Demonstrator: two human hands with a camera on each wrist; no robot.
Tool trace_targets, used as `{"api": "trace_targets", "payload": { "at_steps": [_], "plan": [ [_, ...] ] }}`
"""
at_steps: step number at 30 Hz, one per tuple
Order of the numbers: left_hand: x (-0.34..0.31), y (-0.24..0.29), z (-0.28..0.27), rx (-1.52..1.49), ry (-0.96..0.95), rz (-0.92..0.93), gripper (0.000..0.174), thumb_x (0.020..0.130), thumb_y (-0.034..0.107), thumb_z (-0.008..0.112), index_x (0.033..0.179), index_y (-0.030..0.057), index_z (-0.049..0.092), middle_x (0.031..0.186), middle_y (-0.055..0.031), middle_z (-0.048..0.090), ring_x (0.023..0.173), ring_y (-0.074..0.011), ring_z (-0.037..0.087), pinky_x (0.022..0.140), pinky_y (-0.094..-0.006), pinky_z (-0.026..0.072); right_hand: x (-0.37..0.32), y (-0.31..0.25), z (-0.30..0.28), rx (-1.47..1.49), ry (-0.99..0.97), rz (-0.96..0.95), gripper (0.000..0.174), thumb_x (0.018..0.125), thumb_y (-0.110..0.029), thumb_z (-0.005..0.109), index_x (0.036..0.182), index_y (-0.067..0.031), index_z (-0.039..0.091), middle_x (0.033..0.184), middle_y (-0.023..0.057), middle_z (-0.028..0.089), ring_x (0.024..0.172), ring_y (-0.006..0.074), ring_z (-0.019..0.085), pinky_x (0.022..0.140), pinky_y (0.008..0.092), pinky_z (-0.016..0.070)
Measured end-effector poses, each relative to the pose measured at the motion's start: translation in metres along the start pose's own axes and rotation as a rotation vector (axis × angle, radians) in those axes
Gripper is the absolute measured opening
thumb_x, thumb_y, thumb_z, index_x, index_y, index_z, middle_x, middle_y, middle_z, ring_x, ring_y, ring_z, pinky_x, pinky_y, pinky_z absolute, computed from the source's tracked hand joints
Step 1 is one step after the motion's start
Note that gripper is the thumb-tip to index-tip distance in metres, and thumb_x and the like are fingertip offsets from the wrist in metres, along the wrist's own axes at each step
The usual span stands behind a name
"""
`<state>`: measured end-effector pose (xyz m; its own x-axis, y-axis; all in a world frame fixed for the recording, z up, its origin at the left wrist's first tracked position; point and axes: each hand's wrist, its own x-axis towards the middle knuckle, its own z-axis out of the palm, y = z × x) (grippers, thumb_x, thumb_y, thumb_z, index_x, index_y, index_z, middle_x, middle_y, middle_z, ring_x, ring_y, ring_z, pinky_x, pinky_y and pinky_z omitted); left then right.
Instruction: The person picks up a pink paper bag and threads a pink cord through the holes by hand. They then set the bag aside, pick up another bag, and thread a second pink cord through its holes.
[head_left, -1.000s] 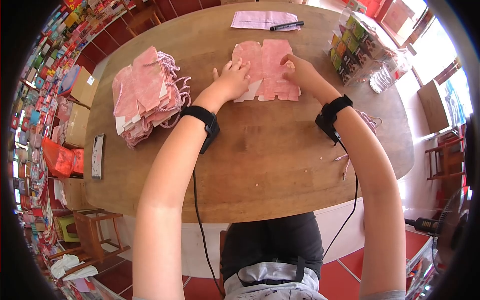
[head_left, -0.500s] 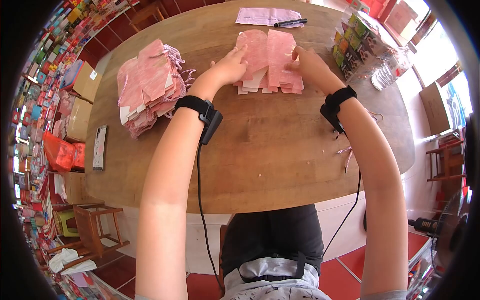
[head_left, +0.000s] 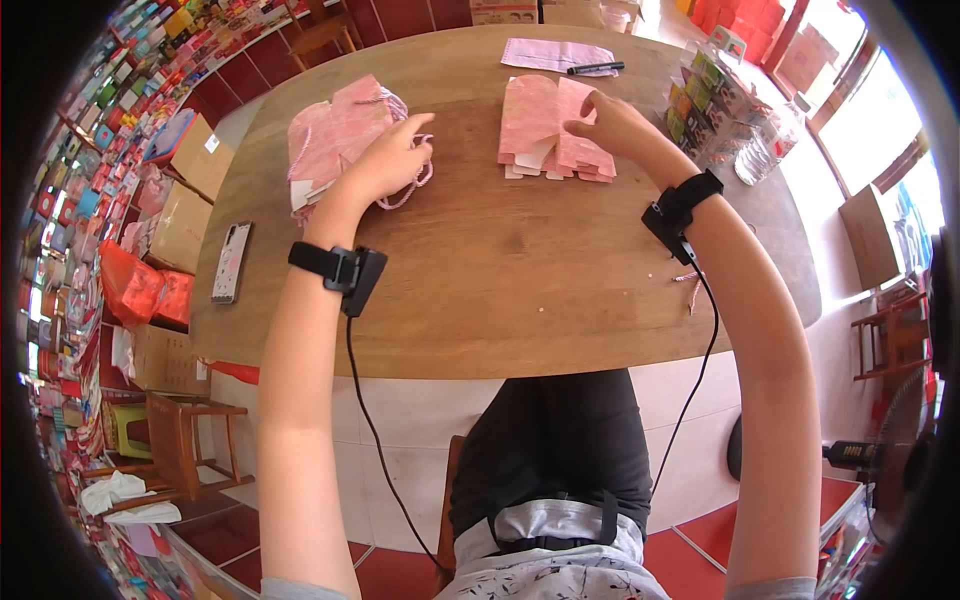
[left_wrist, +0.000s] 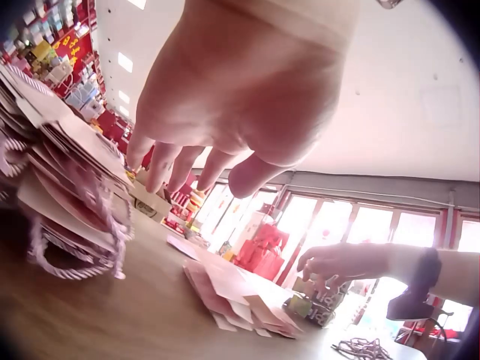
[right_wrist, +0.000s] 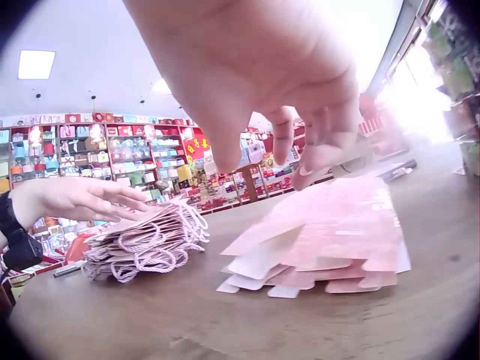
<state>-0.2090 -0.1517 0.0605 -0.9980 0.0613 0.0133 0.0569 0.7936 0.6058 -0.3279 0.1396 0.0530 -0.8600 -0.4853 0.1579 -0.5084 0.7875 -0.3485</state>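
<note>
My left hand [head_left: 392,160] reaches over the near right side of a stack of pink paper bags [head_left: 340,125] with twisted cord handles [right_wrist: 157,251]. Its fingers are extended, and the palm shows nothing held in the left wrist view. Over the right part of a smaller pile of flat pink paper bags [head_left: 530,110] hovers my right hand [head_left: 620,130], fingers loosely bent and holding nothing. In the right wrist view, white tabs and a folded flap show along this pile's near edge, and its fingertips hang just above the far part.
Behind the flat pile lie a pink sheet [head_left: 545,53] and a black marker [head_left: 597,69]. Green-labelled packs [head_left: 705,105] and a clear plastic bottle [head_left: 755,160] stand at the right. A phone [head_left: 231,262] lies near the left edge, loose cord [head_left: 693,290] by my right forearm.
My left hand has left the flat pile and moved left to the corded stack. The right hand stays by the flat pile. The head view has shifted.
</note>
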Motion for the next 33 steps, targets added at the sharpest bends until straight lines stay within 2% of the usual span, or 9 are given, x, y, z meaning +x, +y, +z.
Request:
{"api": "trace_targets", "payload": {
  "at_steps": [6, 8, 12, 15, 19, 23, 27, 30, 33],
  "plan": [
    [-0.026, -0.078, -0.016, 0.237, 0.272, -0.003, 0.058, 0.085, 0.024, 0.055, 0.134, 0.0, 0.037, 0.138, -0.0217, 0.037, 0.13, -0.0341, 0.034, 0.106, -0.0378, 0.031, 0.004, -0.079, 0.023, 0.143, -0.182, -0.137, 0.05, 0.08, -0.042, 0.065, 0.106, -0.0002, 0.054, 0.099, 0.0201, 0.063, 0.091, 0.0324, 0.061, 0.077, 0.0396, 0.0473],
    [-0.031, -0.091, -0.021, 0.415, 0.478, -0.181, 0.065, 0.083, 0.031, 0.059, 0.134, -0.0018, 0.036, 0.139, -0.0216, 0.036, 0.13, -0.0339, 0.033, 0.106, -0.0397, 0.0302, 0.013, -0.107, 0.047, 0.169, -0.165, -0.215, 0.049, 0.08, -0.038, 0.064, 0.11, 0.0001, 0.055, 0.102, 0.0195, 0.063, 0.096, 0.0327, 0.06, 0.08, 0.0393, 0.0471],
    [-0.028, -0.124, -0.03, 0.403, 0.514, -0.544, 0.088, 0.077, 0.041, 0.064, 0.141, -0.0001, 0.021, 0.138, -0.0304, 0.031, 0.131, -0.0357, 0.031, 0.105, -0.0439, 0.0308, 0.031, -0.15, 0.092, 0.326, -0.095, -0.319, 0.046, 0.082, -0.034, 0.057, 0.112, 0.0009, 0.056, 0.107, 0.0231, 0.06, 0.103, 0.036, 0.057, 0.088, 0.0409, 0.0445],
    [-0.033, -0.128, -0.031, 0.358, 0.554, -0.572, 0.092, 0.075, 0.04, 0.064, 0.142, -0.0018, 0.016, 0.133, -0.0344, 0.035, 0.129, -0.0383, 0.035, 0.103, -0.0433, 0.0337, 0.043, -0.173, 0.119, 0.493, -0.016, -0.255, 0.044, 0.083, -0.032, 0.052, 0.111, 0.0012, 0.056, 0.112, 0.0261, 0.056, 0.108, 0.0399, 0.053, 0.094, 0.043, 0.0415],
    [-0.041, -0.13, -0.035, 0.028, 0.512, -0.307, 0.088, 0.075, 0.033, 0.063, 0.137, -0.011, 0.018, 0.123, -0.0352, 0.045, 0.116, -0.0431, 0.047, 0.099, -0.0409, 0.0378, 0.051, -0.19, 0.133, 0.599, -0.015, -0.138, 0.048, 0.082, -0.034, 0.053, 0.113, 0.0016, 0.055, 0.118, 0.0308, 0.048, 0.109, 0.0463, 0.048, 0.095, 0.0465, 0.0389],
    [-0.044, -0.124, -0.031, 0.058, 0.556, -0.304, 0.085, 0.075, 0.03, 0.064, 0.135, -0.0128, 0.021, 0.122, -0.0354, 0.046, 0.115, -0.0429, 0.048, 0.097, -0.0409, 0.0394, 0.054, -0.198, 0.132, 0.528, 0.026, 0.026, 0.057, 0.082, -0.035, 0.057, 0.127, -0.001, 0.049, 0.126, 0.0267, 0.046, 0.116, 0.0407, 0.047, 0.098, 0.0398, 0.0397],
    [-0.047, -0.127, -0.029, 0.009, 0.578, -0.222, 0.082, 0.074, 0.027, 0.065, 0.133, -0.0133, 0.024, 0.12, -0.0334, 0.048, 0.112, -0.0418, 0.05, 0.093, -0.0406, 0.0414, 0.059, -0.198, 0.134, 0.541, -0.035, 0.093, 0.059, 0.08, -0.037, 0.058, 0.129, -0.0049, 0.049, 0.129, 0.026, 0.043, 0.117, 0.0392, 0.047, 0.098, 0.0397, 0.0405],
    [-0.052, -0.122, -0.031, -0.051, 0.573, -0.185, 0.079, 0.075, 0.026, 0.066, 0.132, -0.0131, 0.027, 0.118, -0.0313, 0.05, 0.111, -0.0399, 0.051, 0.092, -0.0402, 0.042, 0.056, -0.197, 0.13, 0.556, -0.052, 0.139, 0.058, 0.079, -0.039, 0.059, 0.129, -0.0092, 0.051, 0.131, 0.0265, 0.041, 0.119, 0.0388, 0.045, 0.097, 0.0399, 0.0413],
    [-0.063, -0.1, -0.032, -0.085, 0.611, -0.196, 0.073, 0.077, 0.026, 0.065, 0.13, -0.0118, 0.032, 0.116, -0.0294, 0.052, 0.11, -0.0373, 0.053, 0.091, -0.0391, 0.0421, 0.057, -0.194, 0.135, 0.654, 0.042, 0.104, 0.05, 0.08, -0.038, 0.055, 0.119, -0.0078, 0.057, 0.124, 0.0278, 0.046, 0.115, 0.0436, 0.041, 0.098, 0.0474, 0.034]
  ]
}}
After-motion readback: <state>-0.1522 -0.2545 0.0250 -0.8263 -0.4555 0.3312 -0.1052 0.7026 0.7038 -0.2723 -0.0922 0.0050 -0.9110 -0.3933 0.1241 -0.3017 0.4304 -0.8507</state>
